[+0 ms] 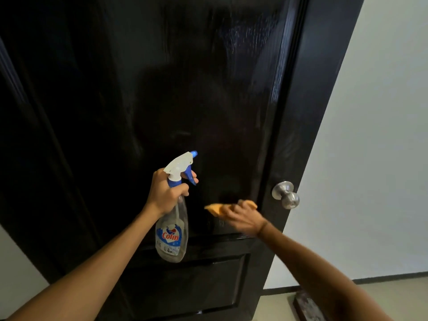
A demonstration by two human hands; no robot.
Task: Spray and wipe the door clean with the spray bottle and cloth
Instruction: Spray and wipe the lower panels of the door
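Left grip curled tight at chest height; right grip flattened forward, both arms outstretched.

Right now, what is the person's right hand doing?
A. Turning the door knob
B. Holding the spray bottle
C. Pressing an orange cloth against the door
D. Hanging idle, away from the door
C: the right hand presses the orange cloth against the black door, left of the door knob; the left hand holds the spray bottle.
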